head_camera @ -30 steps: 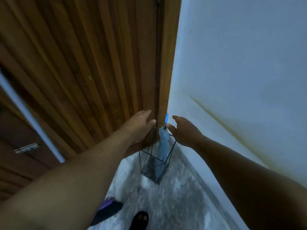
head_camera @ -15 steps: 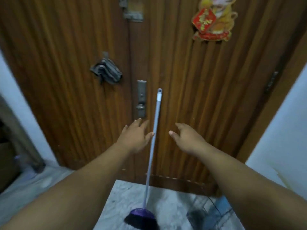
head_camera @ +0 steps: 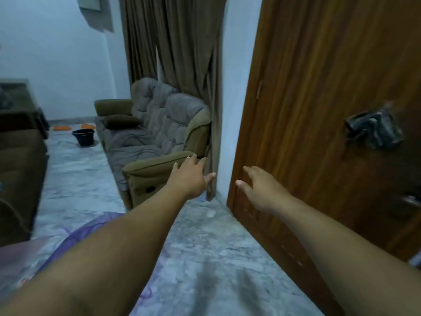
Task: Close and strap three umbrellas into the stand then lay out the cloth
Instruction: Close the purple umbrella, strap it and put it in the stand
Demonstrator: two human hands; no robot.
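Note:
My left hand point(head_camera: 191, 176) reaches forward at mid-frame, fingers spread, holding nothing. My right hand point(head_camera: 258, 188) is stretched out beside it, also empty with fingers apart, close to the wooden door point(head_camera: 319, 110). A purple sheet-like thing point(head_camera: 84, 233), perhaps an open umbrella or a cloth, lies on the floor at lower left, partly hidden under my left arm. A dark cloth point(head_camera: 373, 128) hangs on the door at right. The umbrella stand is out of view.
A grey-brown sofa point(head_camera: 157, 133) stands ahead on the left, with brown curtains point(head_camera: 177, 53) behind it. A black bucket point(head_camera: 83, 137) sits on the marble floor point(head_camera: 205, 258) farther back. A dark cabinet point(head_camera: 18, 156) fills the left edge.
The view has swung left, from the umbrella stand in the corner, past the door and broom, to the living room. Both hands stay extended and empty.

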